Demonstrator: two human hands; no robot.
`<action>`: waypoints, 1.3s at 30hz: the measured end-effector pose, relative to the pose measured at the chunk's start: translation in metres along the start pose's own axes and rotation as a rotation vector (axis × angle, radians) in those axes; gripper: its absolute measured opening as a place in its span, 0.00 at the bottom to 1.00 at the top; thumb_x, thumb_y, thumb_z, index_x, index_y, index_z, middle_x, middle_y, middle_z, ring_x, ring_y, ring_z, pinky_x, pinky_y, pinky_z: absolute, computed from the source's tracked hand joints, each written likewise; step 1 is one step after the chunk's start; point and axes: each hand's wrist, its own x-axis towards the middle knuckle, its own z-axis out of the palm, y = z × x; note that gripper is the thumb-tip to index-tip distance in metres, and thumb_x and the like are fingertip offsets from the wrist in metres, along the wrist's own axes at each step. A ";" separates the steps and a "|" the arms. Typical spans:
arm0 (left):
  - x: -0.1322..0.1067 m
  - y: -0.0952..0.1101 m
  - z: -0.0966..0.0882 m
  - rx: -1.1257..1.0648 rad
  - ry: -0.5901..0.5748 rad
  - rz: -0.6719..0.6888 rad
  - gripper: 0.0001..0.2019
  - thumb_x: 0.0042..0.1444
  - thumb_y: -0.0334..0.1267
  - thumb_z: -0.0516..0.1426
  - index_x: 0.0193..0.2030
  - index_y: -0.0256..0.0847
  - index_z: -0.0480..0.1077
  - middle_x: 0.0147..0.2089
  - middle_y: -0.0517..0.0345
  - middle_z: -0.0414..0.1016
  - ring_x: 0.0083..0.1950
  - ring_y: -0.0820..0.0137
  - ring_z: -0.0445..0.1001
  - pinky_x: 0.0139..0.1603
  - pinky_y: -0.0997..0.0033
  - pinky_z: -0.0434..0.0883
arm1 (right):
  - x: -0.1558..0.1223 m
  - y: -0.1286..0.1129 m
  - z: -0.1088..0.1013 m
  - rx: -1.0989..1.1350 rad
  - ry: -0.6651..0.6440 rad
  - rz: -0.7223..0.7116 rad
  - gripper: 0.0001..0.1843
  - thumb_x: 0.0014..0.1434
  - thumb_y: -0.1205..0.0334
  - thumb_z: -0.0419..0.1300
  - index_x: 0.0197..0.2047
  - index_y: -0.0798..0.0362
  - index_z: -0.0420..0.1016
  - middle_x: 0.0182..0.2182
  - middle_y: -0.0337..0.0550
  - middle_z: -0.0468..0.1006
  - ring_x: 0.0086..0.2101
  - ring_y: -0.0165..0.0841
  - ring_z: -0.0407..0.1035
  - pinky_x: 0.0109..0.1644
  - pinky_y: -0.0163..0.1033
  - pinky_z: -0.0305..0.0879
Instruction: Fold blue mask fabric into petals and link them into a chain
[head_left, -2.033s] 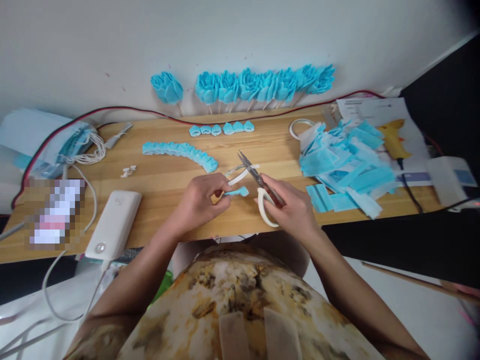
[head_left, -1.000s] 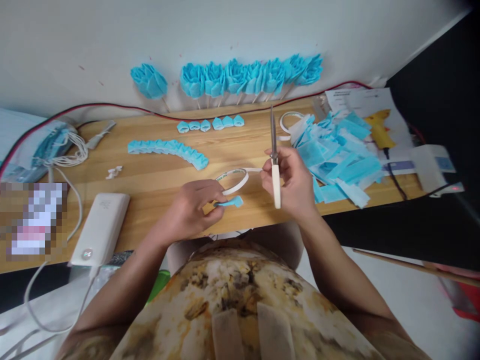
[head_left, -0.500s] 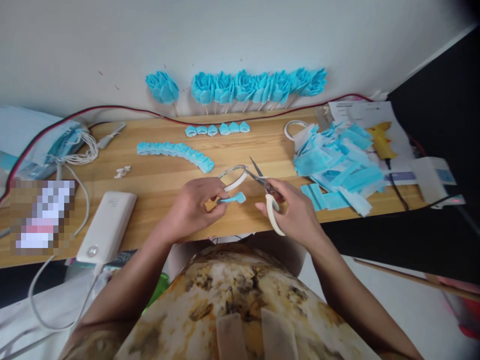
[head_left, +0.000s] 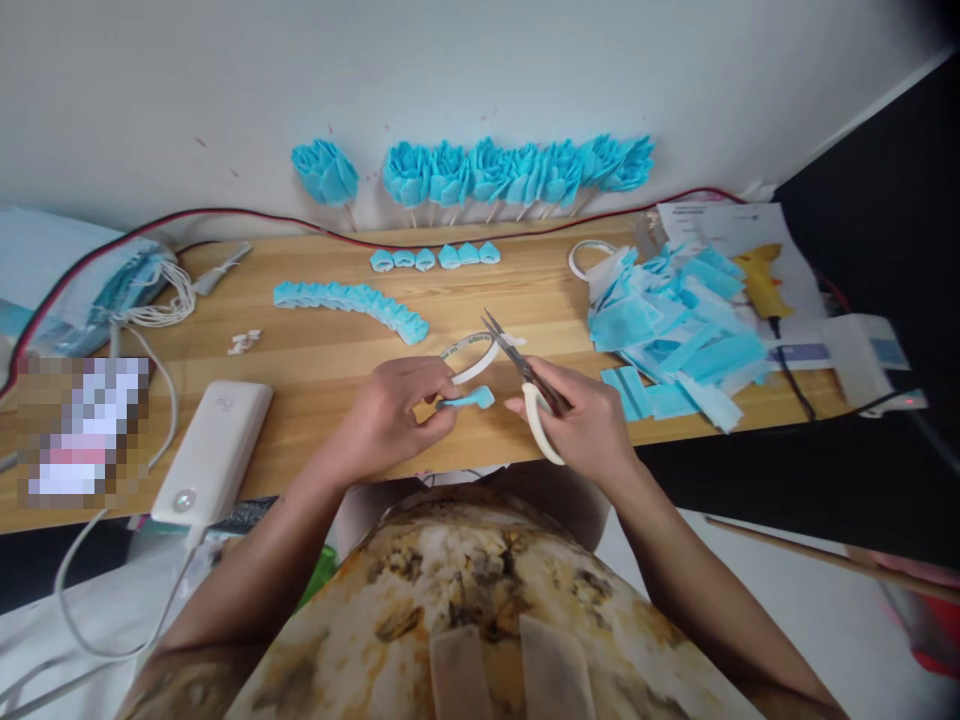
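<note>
My left hand (head_left: 394, 410) is closed in a pinch on a small folded blue piece (head_left: 471, 400), held just above the wooden table (head_left: 315, 350). A roll of white tape (head_left: 471, 358) lies right behind it, its loose end stretched toward the scissors. My right hand (head_left: 585, 420) grips white-handled scissors (head_left: 525, 385), blades parted and pointing up-left at the tape end.
A curved row of folded blue pieces (head_left: 352, 300) and a short row of small ones (head_left: 435, 257) lie further back. Blue paper flowers (head_left: 480, 170) lean on the wall. A heap of blue strips (head_left: 675, 325), a yellow glue gun (head_left: 761, 280), a white power bank (head_left: 214, 450) and cables surround them.
My right hand swung the scissors up vertical, then brought them back down beside the tape; the blades now reach the tape's end. The left hand kept its pinch on the blue piece.
</note>
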 end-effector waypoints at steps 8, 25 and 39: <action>0.000 -0.006 0.004 0.019 -0.013 -0.053 0.08 0.58 0.24 0.57 0.31 0.41 0.67 0.28 0.63 0.70 0.30 0.75 0.69 0.34 0.75 0.65 | 0.002 0.004 0.003 0.058 0.035 0.020 0.18 0.64 0.51 0.69 0.52 0.52 0.87 0.34 0.44 0.87 0.29 0.34 0.76 0.38 0.38 0.75; -0.001 -0.025 -0.010 -0.189 0.196 -0.343 0.07 0.59 0.34 0.64 0.31 0.41 0.71 0.30 0.61 0.74 0.29 0.76 0.68 0.30 0.74 0.64 | 0.011 0.026 -0.016 -0.144 -0.108 0.166 0.23 0.62 0.55 0.67 0.59 0.52 0.81 0.42 0.47 0.87 0.36 0.41 0.81 0.40 0.43 0.75; 0.009 -0.039 0.002 -0.796 0.141 -0.556 0.22 0.48 0.50 0.75 0.29 0.40 0.71 0.27 0.63 0.71 0.26 0.77 0.66 0.27 0.76 0.65 | 0.064 0.008 -0.021 -0.082 -0.278 -0.012 0.21 0.71 0.52 0.55 0.59 0.48 0.82 0.53 0.49 0.87 0.42 0.41 0.81 0.40 0.42 0.73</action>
